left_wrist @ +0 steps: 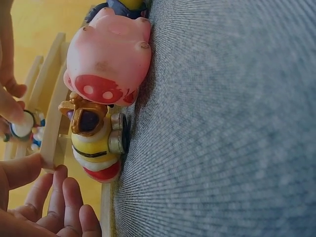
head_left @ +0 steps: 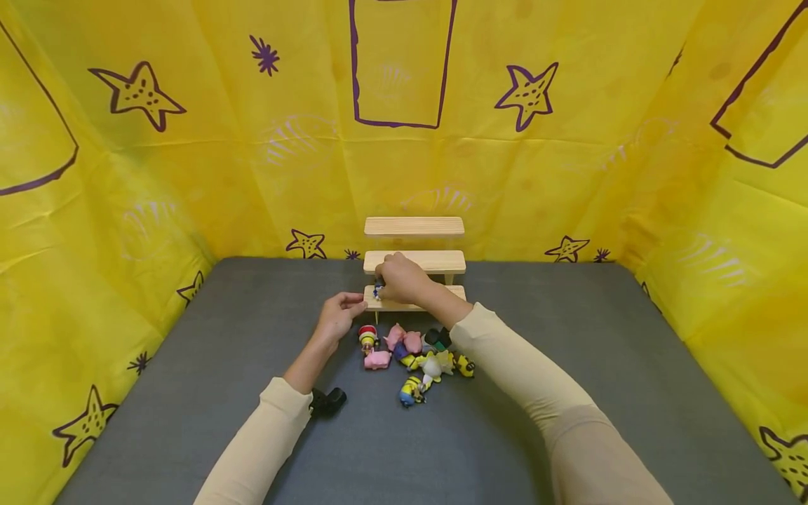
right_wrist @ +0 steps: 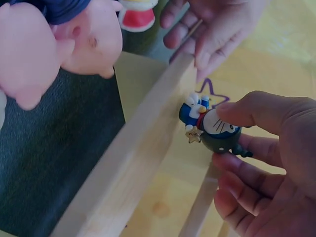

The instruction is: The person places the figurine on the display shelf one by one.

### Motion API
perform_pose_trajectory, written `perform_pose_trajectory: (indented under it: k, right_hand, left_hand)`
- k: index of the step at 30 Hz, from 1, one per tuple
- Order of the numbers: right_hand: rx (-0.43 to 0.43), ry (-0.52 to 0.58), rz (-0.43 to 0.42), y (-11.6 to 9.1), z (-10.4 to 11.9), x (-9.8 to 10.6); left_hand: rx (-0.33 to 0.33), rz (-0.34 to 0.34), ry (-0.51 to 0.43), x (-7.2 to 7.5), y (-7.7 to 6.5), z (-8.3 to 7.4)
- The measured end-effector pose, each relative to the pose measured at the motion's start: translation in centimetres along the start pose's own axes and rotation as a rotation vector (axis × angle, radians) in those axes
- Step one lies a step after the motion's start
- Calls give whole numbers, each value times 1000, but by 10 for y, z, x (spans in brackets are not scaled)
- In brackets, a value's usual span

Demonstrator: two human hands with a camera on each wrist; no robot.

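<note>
Right hand (head_left: 404, 279) pinches a small blue figure (right_wrist: 217, 127) at the lowest wooden shelf (right_wrist: 131, 168), whose end the left hand (head_left: 337, 317) pinches; toys (head_left: 377, 360) lie nearby on the worktop (head_left: 618, 337).

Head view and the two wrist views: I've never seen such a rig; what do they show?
No robot: just a person's bare right hand and left hand. One camera sits on the head, looking forward and down; one on each wrist watches that hand's work. On the grey surface are a wooden step stand, pink pigs and yellow figures. The right hand has a blue-and-white figure in its grip, by the lowest step; the left hand holds that step's end.
</note>
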State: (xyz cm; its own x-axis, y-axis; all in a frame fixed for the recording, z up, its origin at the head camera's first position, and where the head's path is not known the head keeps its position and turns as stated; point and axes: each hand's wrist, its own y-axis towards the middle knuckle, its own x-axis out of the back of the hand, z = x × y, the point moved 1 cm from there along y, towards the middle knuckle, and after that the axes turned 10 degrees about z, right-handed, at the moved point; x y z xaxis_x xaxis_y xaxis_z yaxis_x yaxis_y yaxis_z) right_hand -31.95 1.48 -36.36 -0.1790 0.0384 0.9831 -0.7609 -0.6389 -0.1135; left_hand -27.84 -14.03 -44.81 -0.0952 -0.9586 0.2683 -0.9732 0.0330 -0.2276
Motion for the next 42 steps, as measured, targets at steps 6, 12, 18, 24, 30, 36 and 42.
perform_pose_trajectory:
  k: [6, 12, 18, 24, 30, 36, 42]
  right_hand:
    - [-25, -12, -35, 5, 4, -6]
    - [-2, 6, -54, 7, 5, -8]
    - [12, -52, -34, 5, 5, -9]
    - [21, -48, -35, 4, 3, -9]
    - [29, 23, -93, -10, -4, -1]
    - [36, 106, -150, -44, -27, 8]
    - [55, 206, -134, -85, -49, 12]
  left_hand:
    - [-28, -2, -7, -1, 1, 1]
    - [-30, 3, -9, 0, 2, 2]
    - [-31, 10, -3, 0, 3, 2]
    - [-19, 7, -9, 0, 4, 1]
    - [-1, 14, 6, 1, 5, 2]
    - [23, 13, 6, -2, 7, 1]
    - [21, 4, -2, -1, 7, 2]
